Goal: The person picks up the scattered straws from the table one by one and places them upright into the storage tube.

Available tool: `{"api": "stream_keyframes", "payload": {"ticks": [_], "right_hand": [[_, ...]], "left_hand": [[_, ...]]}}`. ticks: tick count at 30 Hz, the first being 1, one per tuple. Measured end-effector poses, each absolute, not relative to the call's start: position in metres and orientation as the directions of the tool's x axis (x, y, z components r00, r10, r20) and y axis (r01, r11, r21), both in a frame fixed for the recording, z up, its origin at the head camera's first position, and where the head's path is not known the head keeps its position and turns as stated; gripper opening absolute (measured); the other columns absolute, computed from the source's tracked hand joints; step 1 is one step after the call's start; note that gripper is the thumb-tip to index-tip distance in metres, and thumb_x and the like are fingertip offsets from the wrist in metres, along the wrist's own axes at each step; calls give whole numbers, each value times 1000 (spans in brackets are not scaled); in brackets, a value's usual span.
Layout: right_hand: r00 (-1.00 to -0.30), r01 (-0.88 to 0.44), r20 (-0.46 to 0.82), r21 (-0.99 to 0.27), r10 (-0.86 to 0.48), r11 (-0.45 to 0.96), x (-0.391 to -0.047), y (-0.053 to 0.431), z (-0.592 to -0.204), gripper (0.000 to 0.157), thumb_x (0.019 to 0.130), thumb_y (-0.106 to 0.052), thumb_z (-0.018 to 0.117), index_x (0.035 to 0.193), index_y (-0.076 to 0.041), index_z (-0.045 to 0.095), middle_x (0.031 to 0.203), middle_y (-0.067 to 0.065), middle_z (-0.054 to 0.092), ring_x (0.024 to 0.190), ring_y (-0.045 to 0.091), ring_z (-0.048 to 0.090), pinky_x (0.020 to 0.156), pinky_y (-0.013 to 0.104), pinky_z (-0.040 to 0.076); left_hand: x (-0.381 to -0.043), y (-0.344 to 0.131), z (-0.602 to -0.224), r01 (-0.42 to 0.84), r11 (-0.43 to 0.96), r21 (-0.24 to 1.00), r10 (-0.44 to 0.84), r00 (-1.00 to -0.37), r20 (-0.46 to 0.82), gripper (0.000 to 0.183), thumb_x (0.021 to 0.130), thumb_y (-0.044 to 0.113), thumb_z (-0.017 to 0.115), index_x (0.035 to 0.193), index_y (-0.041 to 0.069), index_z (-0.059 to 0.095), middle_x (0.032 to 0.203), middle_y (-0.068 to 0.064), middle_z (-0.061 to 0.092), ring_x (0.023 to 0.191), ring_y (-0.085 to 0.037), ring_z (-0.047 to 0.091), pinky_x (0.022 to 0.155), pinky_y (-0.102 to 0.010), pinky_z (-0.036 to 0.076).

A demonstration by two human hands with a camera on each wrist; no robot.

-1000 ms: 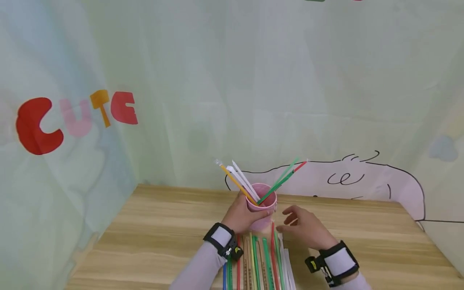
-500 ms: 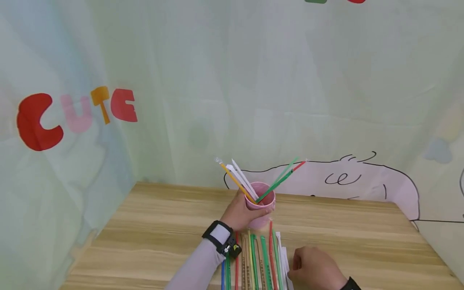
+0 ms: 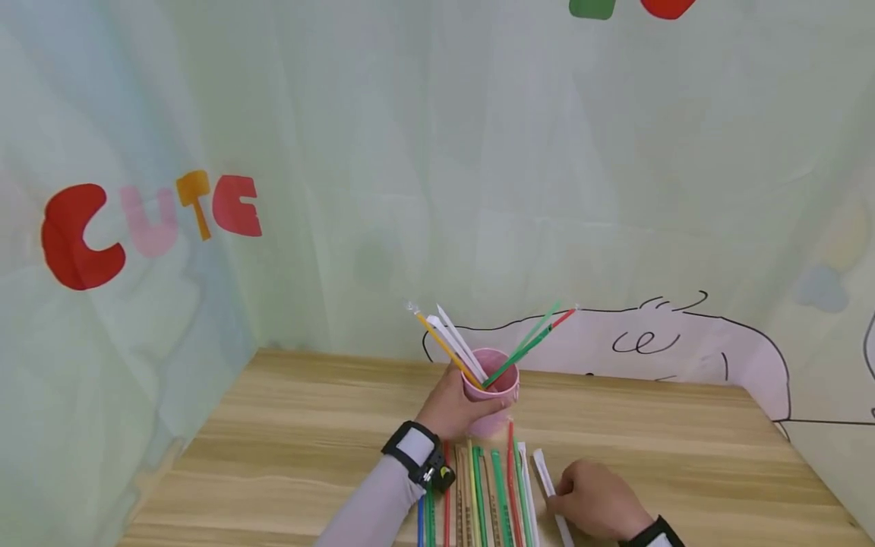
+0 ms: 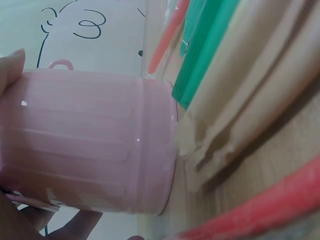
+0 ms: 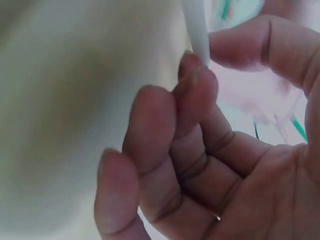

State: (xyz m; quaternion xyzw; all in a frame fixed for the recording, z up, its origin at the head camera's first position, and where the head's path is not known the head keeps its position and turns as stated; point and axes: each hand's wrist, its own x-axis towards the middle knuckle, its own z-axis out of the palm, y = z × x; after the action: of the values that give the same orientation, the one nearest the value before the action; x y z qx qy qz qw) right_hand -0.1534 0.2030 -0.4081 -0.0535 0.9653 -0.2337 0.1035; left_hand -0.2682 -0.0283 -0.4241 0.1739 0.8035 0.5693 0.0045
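Note:
My left hand (image 3: pixel 447 406) grips a pink cup (image 4: pixel 90 140), its thumb across the near side below the rim. Out of the cup lean several wrapped straws: white ones (image 3: pixel 456 342) and a yellow one (image 3: pixel 437 339) to the left, green ones (image 3: pixel 522 349) and a red-tipped one to the right. Low on the right, my right hand (image 3: pixel 598 497) pinches a white wrapped straw (image 3: pixel 544 472) between thumb and fingertips. That straw (image 5: pixel 196 25) enters from the top of the right wrist view. It lies at a slant, apart from the row of straws beside it.
In front of the cup, a row of wrapped straws lies side by side on the wooden table (image 3: pixel 307 433): a blue one (image 3: pixel 421 520), several green, red (image 3: pixel 512 463) and brown ones (image 3: pixel 459 486), and a white one (image 3: pixel 529 497). A printed curtain (image 3: pixel 383 190) hangs behind the table.
My right hand has come down from beside the cup to the row's right end, taken hold of a white straw and drawn it rightward. My left hand keeps its grip on the cup.

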Motion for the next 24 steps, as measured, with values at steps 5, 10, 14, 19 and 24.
{"api": "stream_keyframes", "payload": {"ticks": [5,10,14,19,24], "right_hand": [[-991,-14,-99,-589,-89,808,-162,219,-378,16,82,-19,70,72,-9,60,60,0,56,55,15,50,48,29,41],[-995,-79,20,-751,-97,656,-173,234,-334,9,90,-6,58,93,2,56,71,9,63,62,20,59,53,30,51],[-980,-178,196,-770,-37,613,-178,239,-305,19,97,-11,54,108,5,51,84,16,67,70,20,63,56,28,51],[-920,-276,387,-754,64,596,-183,236,-284,25,100,-19,53,114,2,50,91,17,71,75,20,65,59,24,51],[-880,-315,459,-754,119,576,-192,229,-280,31,100,-26,54,118,-1,51,94,11,72,79,19,65,61,23,51]], "left_hand": [[-268,-28,-425,269,293,918,288,-940,183,82,72,50,82,138,20,42,126,1,56,110,-10,51,98,-44,45],[-268,-29,-425,274,296,915,283,-940,190,83,73,49,81,138,17,42,127,-2,55,110,-13,51,98,-46,45],[-267,-29,-425,260,311,914,271,-946,176,84,72,51,81,138,17,42,126,-2,55,110,-13,52,98,-45,45],[-267,-28,-425,260,319,912,274,-946,173,84,71,52,81,138,18,42,126,0,55,110,-11,51,99,-43,45],[-268,-29,-426,266,305,915,282,-942,180,84,71,53,81,138,21,41,126,2,55,110,-10,51,99,-44,44]]}}
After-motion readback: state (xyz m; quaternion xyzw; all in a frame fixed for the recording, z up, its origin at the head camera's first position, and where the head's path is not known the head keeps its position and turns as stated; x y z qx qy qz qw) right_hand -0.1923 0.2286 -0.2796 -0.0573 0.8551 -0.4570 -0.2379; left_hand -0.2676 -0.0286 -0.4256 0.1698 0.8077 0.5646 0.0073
